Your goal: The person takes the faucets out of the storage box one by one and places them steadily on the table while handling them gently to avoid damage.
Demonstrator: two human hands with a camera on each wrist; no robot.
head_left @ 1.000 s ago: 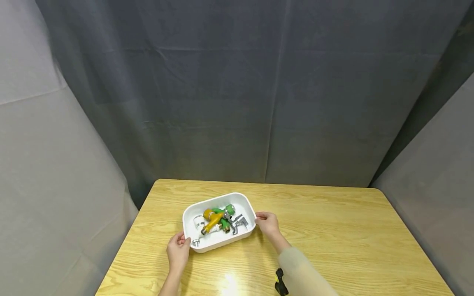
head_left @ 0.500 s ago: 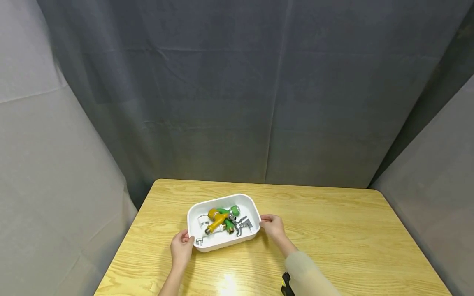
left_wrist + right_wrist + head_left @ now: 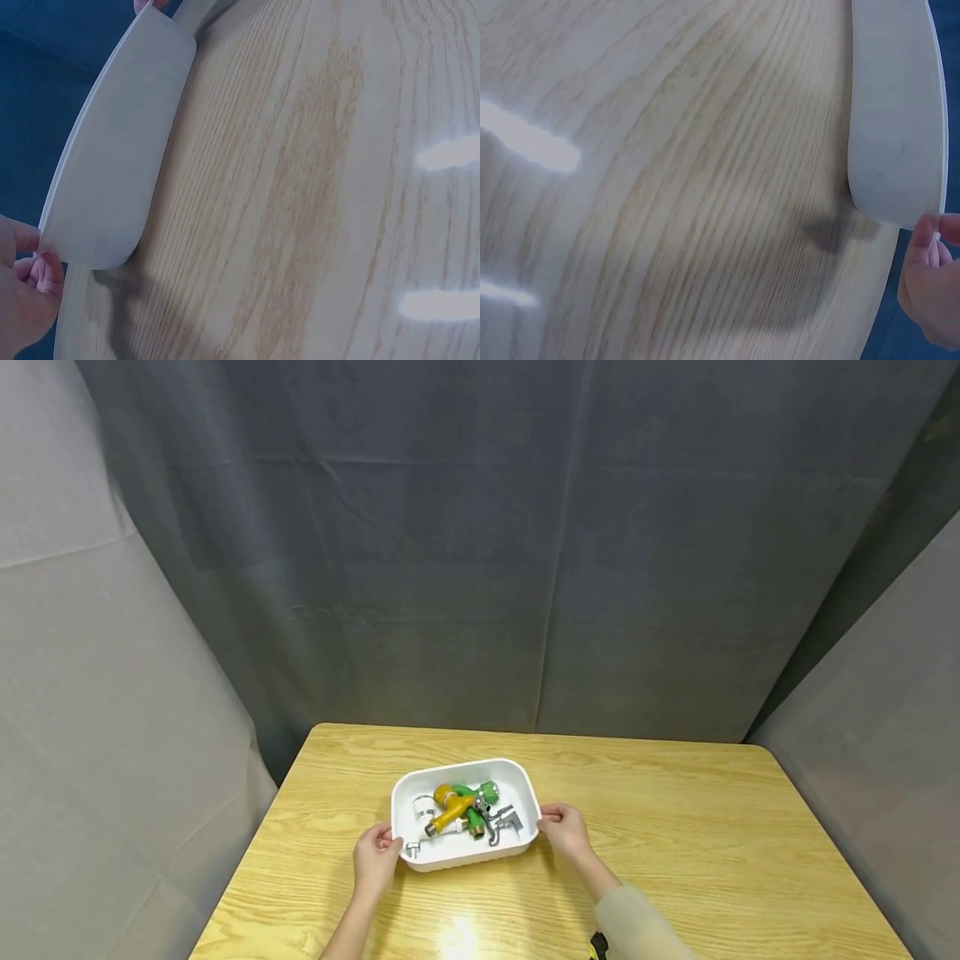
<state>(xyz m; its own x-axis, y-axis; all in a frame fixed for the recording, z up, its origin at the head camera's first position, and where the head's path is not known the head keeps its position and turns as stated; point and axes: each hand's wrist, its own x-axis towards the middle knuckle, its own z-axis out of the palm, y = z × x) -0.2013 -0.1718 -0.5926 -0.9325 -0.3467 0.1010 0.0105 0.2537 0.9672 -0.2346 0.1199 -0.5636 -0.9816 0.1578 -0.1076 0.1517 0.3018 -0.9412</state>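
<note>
A white plastic basin [image 3: 457, 861] holds several faucets: a yellow one [image 3: 452, 811], a green one [image 3: 488, 792], and white and chrome ones. Its left front corner is pinched at the rim by my left hand [image 3: 374, 858], thumb on top. At the right end, my right hand [image 3: 566, 832] grips the rim between thumb and fingers. Both wrist views show the basin's outer side wall [image 3: 124, 142], with my left-hand fingers [image 3: 49, 274] and right-hand fingers [image 3: 921, 244] on its edge. The basin sits low over the wooden table.
The wooden table [image 3: 712, 843] extends right and in front of the basin. A dark grey curtain [image 3: 450, 543] hangs behind it, with pale cloth [image 3: 112, 693] on the sides. A black and yellow item [image 3: 597, 946] shows beside the right sleeve [image 3: 637, 922].
Both hands have moved the basin a little to the right and slightly nearer, turning it slightly straighter. The faucets inside have travelled with it, and both grips have stayed the same.
</note>
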